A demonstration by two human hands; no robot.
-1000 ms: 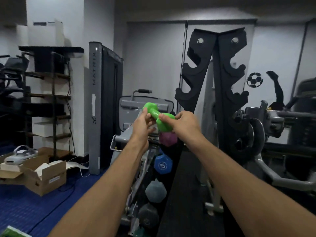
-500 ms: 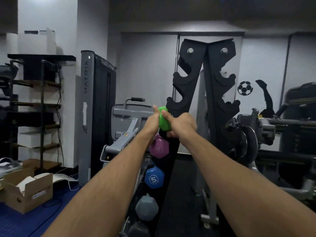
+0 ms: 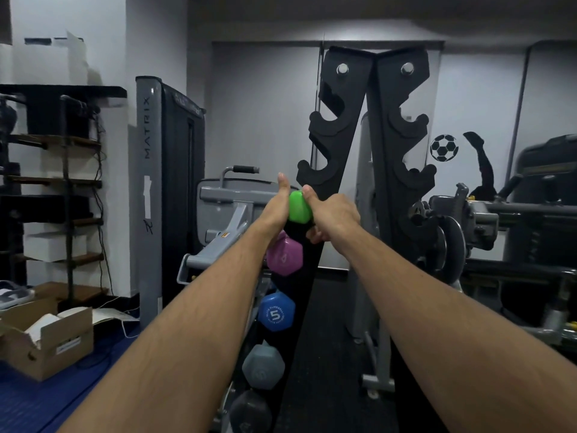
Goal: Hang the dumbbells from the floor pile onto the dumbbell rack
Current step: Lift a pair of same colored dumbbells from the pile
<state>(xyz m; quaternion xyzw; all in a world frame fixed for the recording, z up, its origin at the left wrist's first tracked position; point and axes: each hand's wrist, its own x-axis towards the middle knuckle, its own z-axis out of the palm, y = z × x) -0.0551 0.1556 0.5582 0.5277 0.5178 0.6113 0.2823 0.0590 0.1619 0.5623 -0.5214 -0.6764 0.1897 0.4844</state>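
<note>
Green dumbbell at the rack, both my hands on it.

Rack (image 3: 349, 145): black, upright, centre, upper hooks bare. Stacked down its left side: purple dumbbell (image 3: 284, 255), blue "5" dumbbell (image 3: 276, 311), grey dumbbell (image 3: 263, 367). Green dumbbell (image 3: 299, 207): just above the purple one, against the rack's left edge. My left hand (image 3: 278, 207) presses its left side, thumb straight up; my right hand (image 3: 334, 214) grips its right side, fingers curled under.
</note>
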